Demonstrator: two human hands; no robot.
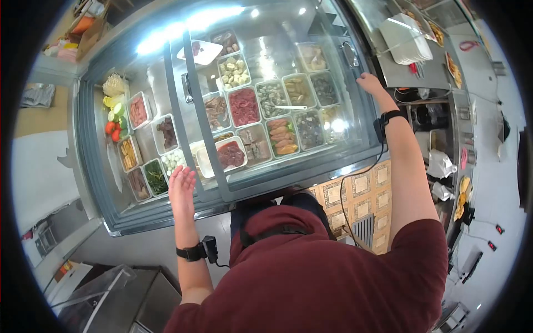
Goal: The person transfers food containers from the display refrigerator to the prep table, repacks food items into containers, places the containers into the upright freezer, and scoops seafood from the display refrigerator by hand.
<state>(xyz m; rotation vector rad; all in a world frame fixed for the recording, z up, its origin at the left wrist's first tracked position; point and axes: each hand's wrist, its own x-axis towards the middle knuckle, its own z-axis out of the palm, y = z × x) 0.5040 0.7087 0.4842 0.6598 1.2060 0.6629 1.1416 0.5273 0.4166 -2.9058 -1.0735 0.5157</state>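
While the glass case (pixel 94 166) was reached at right by right fingers (pixel 364 79), grip unclear, left fingers (pixel 184 177) were held slightly apart near left; tiled floor (pixel 355 197) was seen.

Cannot make out any text, label, brand, number or sign anywhere in view. Can see only bright red patches on two small black devices with thin cords (pixel 499 228) near the right edge, too small and blurred to read as letters or digits.
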